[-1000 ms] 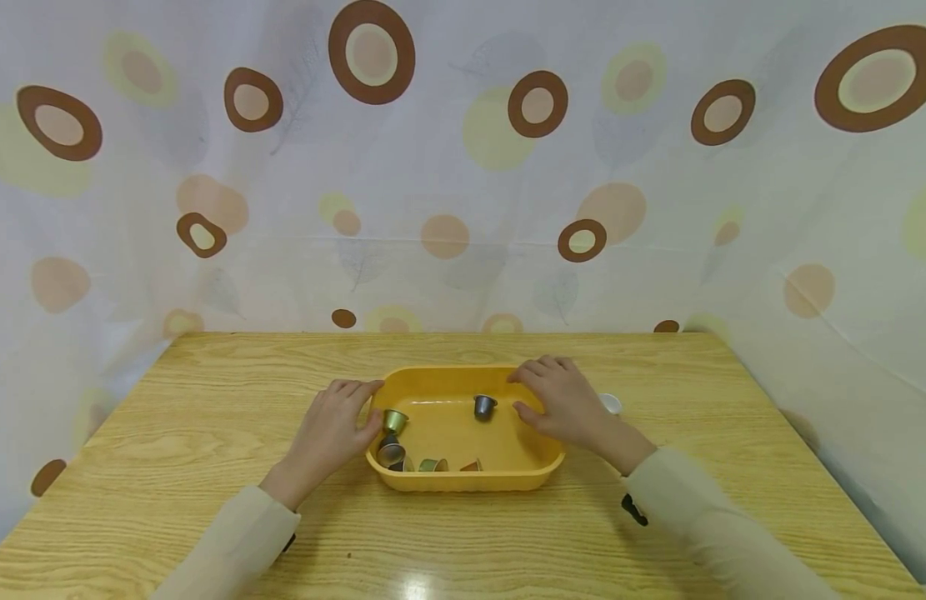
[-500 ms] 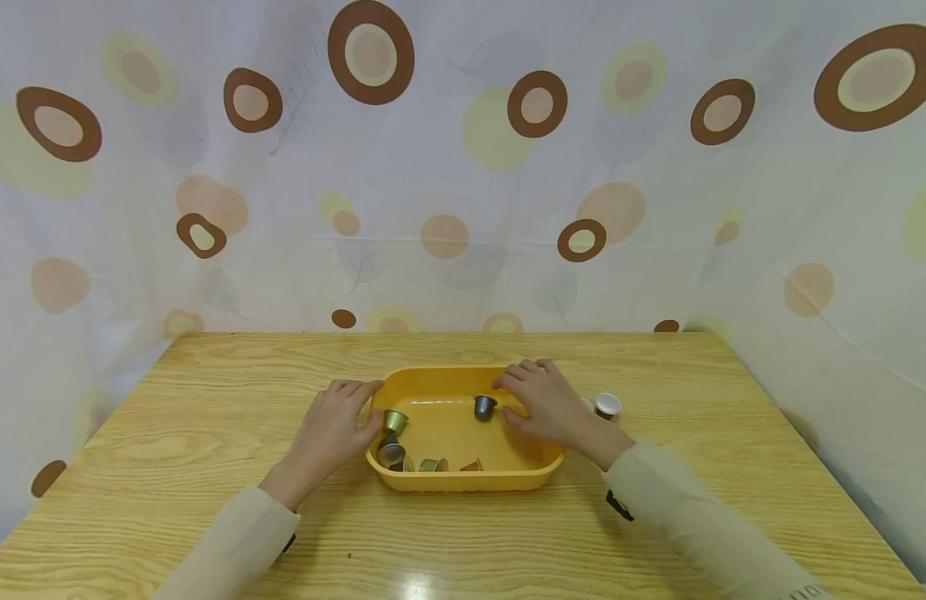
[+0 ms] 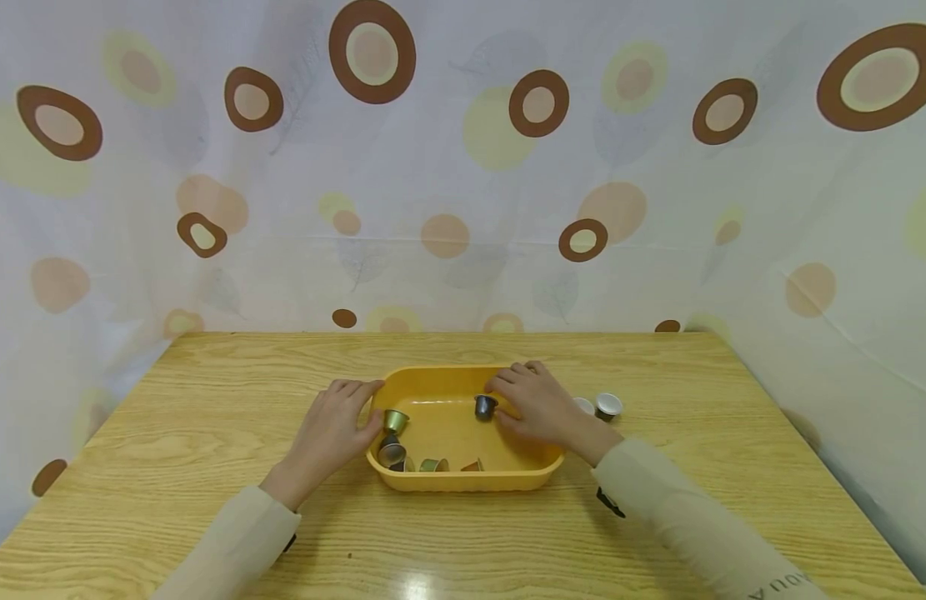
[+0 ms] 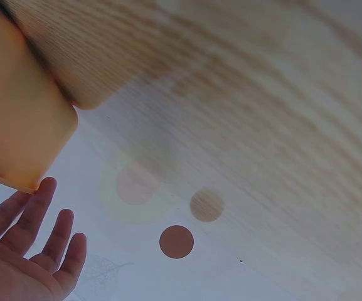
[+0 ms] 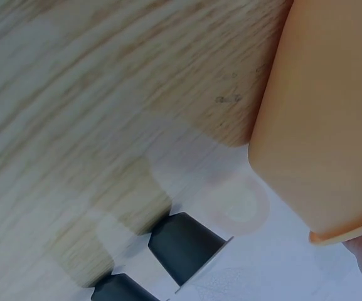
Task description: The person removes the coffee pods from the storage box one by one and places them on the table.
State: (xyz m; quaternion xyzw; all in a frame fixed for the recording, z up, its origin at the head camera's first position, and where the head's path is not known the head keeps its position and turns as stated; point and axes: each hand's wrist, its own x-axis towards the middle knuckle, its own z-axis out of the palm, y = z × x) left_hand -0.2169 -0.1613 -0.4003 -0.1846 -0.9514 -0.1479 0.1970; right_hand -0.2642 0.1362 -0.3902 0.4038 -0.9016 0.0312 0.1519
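A yellow tray [image 3: 463,482] holds several coffee capsules. My left hand [image 3: 323,437] rests at its left rim, thumb along the near side and fingers by the back corner. In the left wrist view, loosely extended fingers [image 4: 35,210] touch the rim. My right hand [image 3: 533,404] reaches over the right rim, thumb and fingers spread around a dark capsule [image 3: 484,408], fingertips right beside it. A gold-green capsule [image 3: 394,421], a dark one [image 3: 391,452], a green one [image 3: 434,465] and an orange one [image 3: 473,466] lie along the left and near walls.
Right of the tray, on the wooden table [image 3: 230,400], stand two dark capsules with pale lids, the outer capsule [image 3: 608,406] and the nearer capsule [image 3: 583,406]. A patterned cloth [image 3: 432,167] hangs behind the table and along its sides.
My right hand has moved left over the tray to the dark capsule, uncovering the two capsules outside on the right. The left hand and the tray have stayed in place.
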